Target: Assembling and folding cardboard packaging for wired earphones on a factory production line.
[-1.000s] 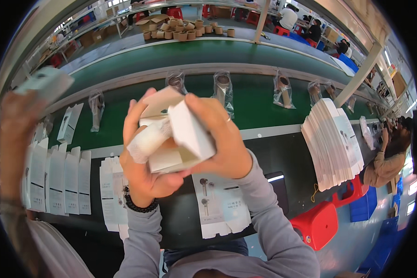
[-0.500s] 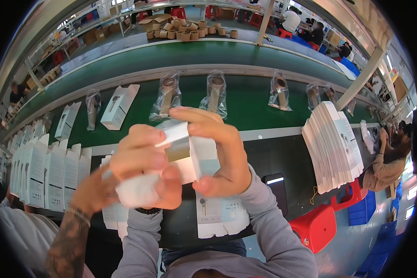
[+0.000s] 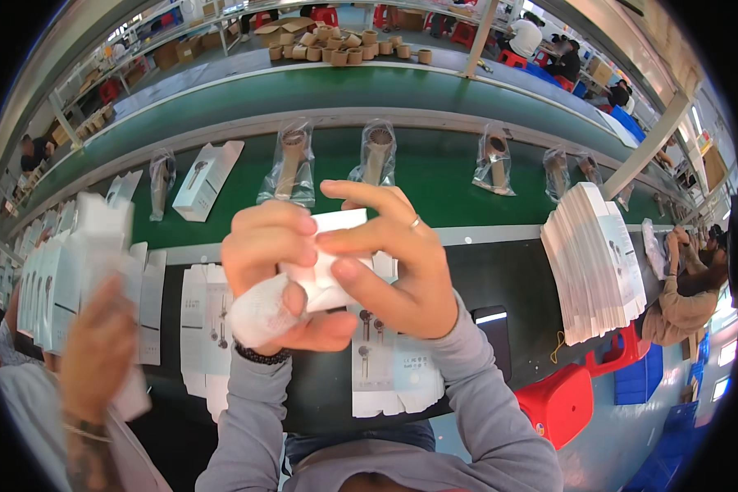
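Note:
Over the black table, a white carton (image 3: 328, 275) is between my hands, its end facing up. My left hand (image 3: 262, 254), its thumb wrapped in white, grips the carton from the left. Thumb and fingers of my right hand (image 3: 406, 271) press on the flap at the carton's end; a ring is on one finger. Below my hands lie flattened printed cartons (image 3: 398, 381), with another flat stack (image 3: 205, 328) to their left. A co-worker's hand (image 3: 102, 353) is blurred at the left, beside a blurred white carton (image 3: 102, 225).
Bagged brown handheld devices (image 3: 290, 164) lie along the green conveyor (image 3: 435, 172), near a standing carton (image 3: 207, 184). Upright cartons (image 3: 53, 299) crowd the left. A tall stack of flat cartons (image 3: 590, 266), a phone (image 3: 492, 340) and a red stool (image 3: 559, 402) are at the right.
The carton's end, open with its inside showing before, is now covered by the folded flap. The co-worker's hand has moved left, away from my left hand.

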Demonstrator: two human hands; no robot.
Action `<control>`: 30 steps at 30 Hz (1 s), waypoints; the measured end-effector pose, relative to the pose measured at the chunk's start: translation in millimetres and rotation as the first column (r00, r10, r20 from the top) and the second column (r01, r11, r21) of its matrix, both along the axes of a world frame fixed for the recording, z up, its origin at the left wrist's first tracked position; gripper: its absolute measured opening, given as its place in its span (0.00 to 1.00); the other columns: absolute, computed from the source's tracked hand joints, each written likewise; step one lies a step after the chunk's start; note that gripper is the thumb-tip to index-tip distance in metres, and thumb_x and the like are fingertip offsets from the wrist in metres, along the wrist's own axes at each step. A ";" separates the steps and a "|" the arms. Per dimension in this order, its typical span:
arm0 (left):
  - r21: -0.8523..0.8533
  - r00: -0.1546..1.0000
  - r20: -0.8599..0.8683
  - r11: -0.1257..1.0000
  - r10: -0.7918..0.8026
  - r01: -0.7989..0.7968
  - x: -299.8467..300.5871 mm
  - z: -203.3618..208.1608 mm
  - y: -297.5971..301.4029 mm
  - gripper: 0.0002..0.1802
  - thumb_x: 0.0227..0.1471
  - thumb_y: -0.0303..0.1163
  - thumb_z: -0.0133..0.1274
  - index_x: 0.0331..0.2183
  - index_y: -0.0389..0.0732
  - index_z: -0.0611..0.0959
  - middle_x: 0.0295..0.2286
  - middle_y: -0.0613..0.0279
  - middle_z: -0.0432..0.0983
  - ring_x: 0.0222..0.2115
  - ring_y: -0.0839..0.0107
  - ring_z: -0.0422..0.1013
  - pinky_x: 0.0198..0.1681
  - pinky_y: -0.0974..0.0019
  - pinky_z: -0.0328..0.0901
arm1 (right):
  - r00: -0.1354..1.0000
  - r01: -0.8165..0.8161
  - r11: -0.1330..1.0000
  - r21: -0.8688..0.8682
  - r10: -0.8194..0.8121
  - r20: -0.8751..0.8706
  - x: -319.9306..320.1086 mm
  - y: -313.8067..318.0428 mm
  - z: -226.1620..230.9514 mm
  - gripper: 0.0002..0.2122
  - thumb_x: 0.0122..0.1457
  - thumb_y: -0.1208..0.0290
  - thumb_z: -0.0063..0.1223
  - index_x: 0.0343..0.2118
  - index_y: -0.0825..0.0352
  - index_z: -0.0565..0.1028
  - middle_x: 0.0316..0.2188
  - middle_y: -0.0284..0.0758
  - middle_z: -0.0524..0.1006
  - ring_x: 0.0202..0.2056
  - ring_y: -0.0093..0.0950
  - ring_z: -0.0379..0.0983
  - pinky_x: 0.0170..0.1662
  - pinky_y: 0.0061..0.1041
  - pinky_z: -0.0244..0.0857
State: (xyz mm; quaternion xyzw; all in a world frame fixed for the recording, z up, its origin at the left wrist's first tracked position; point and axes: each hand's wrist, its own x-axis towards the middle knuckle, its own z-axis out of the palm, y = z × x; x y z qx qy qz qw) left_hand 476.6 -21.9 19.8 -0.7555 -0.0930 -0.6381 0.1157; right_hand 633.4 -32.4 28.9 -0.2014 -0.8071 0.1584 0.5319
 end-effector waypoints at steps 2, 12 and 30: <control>0.017 0.996 -0.081 0.999 -0.044 0.045 -1.0 0.7 7.9 0.41 0.48 0.57 0.50 0.57 0.56 0.50 0.34 0.53 0.59 0.31 0.58 0.63 0.29 0.60 0.67 | 0.998 -0.053 0.984 -0.168 0.049 -0.028 0.3 -2.6 -1.5 0.08 0.52 0.76 0.53 0.36 0.68 0.73 0.45 0.46 0.69 0.42 0.32 0.68 0.38 0.27 0.66; 0.068 0.998 0.004 0.996 -0.062 0.062 6.8 -4.8 26.7 0.56 0.33 0.69 0.53 0.57 0.45 0.57 0.36 0.51 0.65 0.33 0.60 0.66 0.33 0.59 0.64 | 0.953 -0.170 0.897 -0.408 0.044 -0.300 -6.1 18.2 -13.8 0.18 0.48 0.79 0.53 0.44 0.67 0.68 0.40 0.35 0.70 0.42 0.25 0.69 0.35 0.22 0.69; -0.586 0.752 -0.074 0.582 0.655 -0.564 -65.6 -56.9 100.1 0.43 0.36 0.21 0.58 0.56 0.43 0.58 0.45 0.44 0.56 0.44 0.47 0.61 0.46 0.59 0.61 | 0.831 0.274 0.961 -0.019 -0.227 0.509 28.4 -5.7 -5.8 0.30 0.44 0.72 0.61 0.53 0.66 0.65 0.52 0.46 0.65 0.55 0.45 0.58 0.56 0.36 0.52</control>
